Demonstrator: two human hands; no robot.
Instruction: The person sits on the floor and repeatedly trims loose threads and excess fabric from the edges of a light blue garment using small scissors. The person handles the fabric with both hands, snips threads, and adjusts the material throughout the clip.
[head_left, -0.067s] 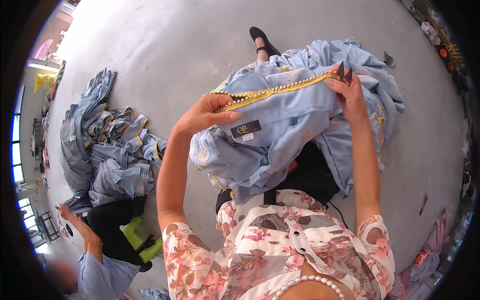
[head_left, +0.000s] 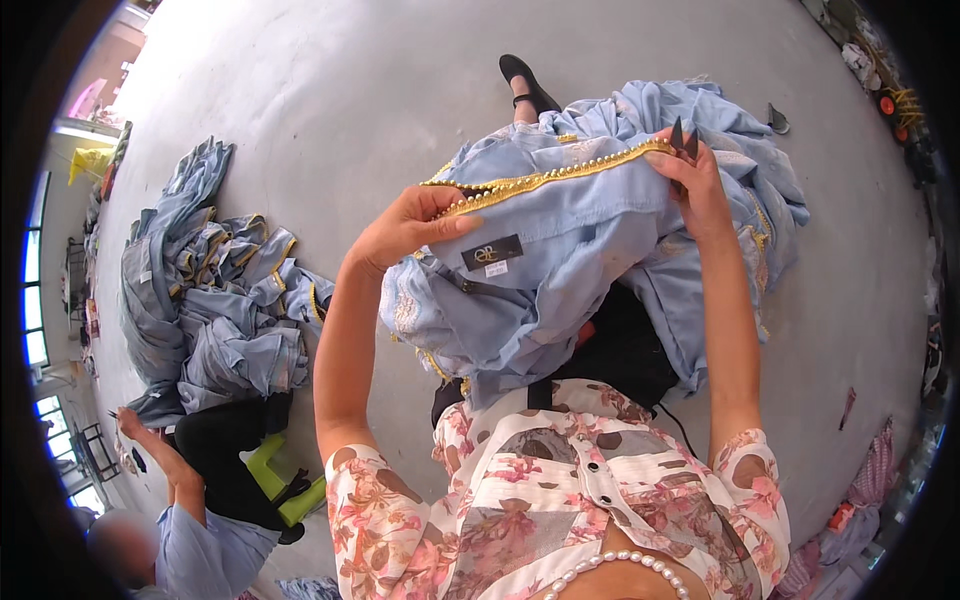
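Note:
A light blue garment (head_left: 590, 230) lies gathered over my lap, its neckline edged with gold trim (head_left: 560, 183) and pearl-like beads. My left hand (head_left: 415, 225) pinches this edge at its left end, thumb on the inner side. A dark label (head_left: 492, 252) with a small white tag below sits just under that thumb. My right hand (head_left: 695, 185) grips the same edge at its right end, so the trim is stretched between both hands. Dark pointed blades, like thread snips (head_left: 680, 138), stick up from my right hand; their handle is hidden in the palm.
More blue garments with gold trim (head_left: 215, 290) are heaped on the grey floor (head_left: 370, 90) to the left. Beside them a co-worker (head_left: 205, 540) sits near a green stool (head_left: 280, 480). My black shoe (head_left: 525, 85) is beyond the garment. Patterned cloth (head_left: 870, 480) lies far right.
The blades in my right hand have tilted slightly and the garment's inner side has shifted a little. Both hands keep their hold on the trimmed edge.

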